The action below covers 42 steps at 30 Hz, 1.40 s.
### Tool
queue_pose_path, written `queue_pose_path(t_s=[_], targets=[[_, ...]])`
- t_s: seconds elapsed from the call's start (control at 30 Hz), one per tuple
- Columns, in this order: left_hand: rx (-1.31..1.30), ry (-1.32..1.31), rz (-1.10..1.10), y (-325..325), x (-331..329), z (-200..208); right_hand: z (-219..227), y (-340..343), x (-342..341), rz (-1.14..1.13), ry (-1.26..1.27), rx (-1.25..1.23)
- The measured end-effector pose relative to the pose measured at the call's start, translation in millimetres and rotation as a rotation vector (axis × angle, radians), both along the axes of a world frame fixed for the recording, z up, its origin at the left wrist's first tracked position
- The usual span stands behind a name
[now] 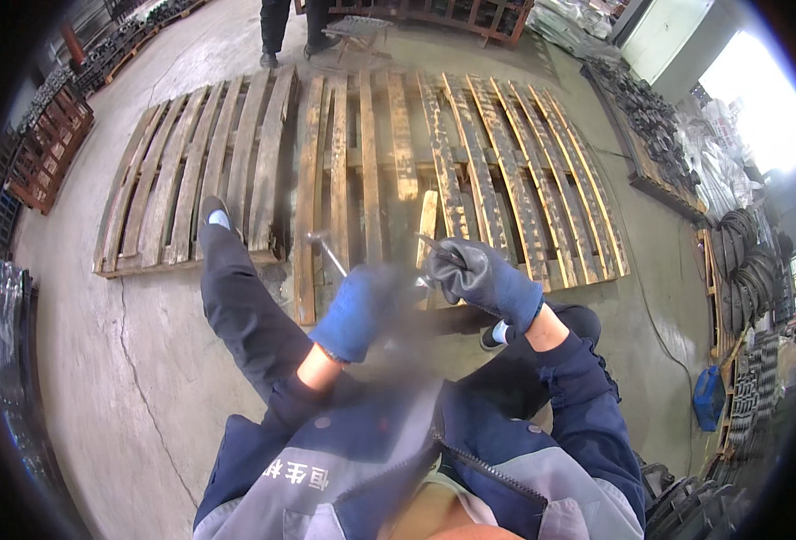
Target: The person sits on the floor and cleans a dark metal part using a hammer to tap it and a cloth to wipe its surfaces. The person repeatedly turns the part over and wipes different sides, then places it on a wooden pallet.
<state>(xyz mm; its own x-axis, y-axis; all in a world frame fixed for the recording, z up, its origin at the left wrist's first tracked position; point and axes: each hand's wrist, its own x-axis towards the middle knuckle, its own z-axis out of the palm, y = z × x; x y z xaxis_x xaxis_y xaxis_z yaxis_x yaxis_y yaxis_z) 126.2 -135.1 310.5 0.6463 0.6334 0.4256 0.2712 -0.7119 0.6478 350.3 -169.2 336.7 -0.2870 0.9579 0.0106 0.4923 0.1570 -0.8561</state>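
My left hand, in a blue and dark glove, is closed around a hammer with a shiny metal shaft and a small head pointing forward-left. A blurred patch hides part of its fingers. My right hand, in a blue and grey glove, grips a thin dark metal piece whose tip sticks out to the left. Both hands are raised in front of my body, apart from each other. Beyond them lies a slatted wooden pallet, with a short loose-looking board near its middle.
A second wooden pallet lies at left, my left foot by its slats. Another person's legs stand beyond, beside a small stool. Metal parts fill a rack at right; a blue bin and floor cable are nearer.
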Motion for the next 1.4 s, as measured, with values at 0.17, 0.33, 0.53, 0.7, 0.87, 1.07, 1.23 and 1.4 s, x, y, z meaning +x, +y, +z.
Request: queue_pose_path(t_s=[0.17, 0.33, 0.53, 0.7, 0.87, 1.07, 1.23, 1.4], targets=[[0.124, 0.084, 0.085, -1.5, 3.5, -0.7, 19.8, -0.2, -3.0, -0.098, -0.012, -0.363], [0.155, 0.008, -0.065, 12.3, -4.7, -4.9, 15.5, -2.9, -5.7, 0.002, 0.161, -0.322], [0.239, 0.076, -0.088, 17.4, -5.9, -6.5, 18.1, -0.7, 3.4, 0.100, 0.011, -0.121], [0.373, 0.064, 0.033, 5.7, -0.4, -0.8, 20.3, -6.7, -2.2, -0.014, -0.083, 0.030], [0.191, 0.008, 0.078, -2.1, 10.6, 7.8, 18.5, -17.4, -8.3, -0.095, 0.124, 0.263], [0.217, -0.100, 0.078, 3.9, 16.7, 9.0, 15.2, -24.1, 15.1, -0.190, 0.394, 0.247], [0.282, -0.229, 0.067, 6.8, 22.9, 4.8, -2.9, -34.4, 22.4, -0.223, 0.493, 0.197], [0.253, -0.180, 0.046, 2.2, 22.6, -0.1, -15.4, -58.6, -2.6, -0.360, 0.268, 0.288]])
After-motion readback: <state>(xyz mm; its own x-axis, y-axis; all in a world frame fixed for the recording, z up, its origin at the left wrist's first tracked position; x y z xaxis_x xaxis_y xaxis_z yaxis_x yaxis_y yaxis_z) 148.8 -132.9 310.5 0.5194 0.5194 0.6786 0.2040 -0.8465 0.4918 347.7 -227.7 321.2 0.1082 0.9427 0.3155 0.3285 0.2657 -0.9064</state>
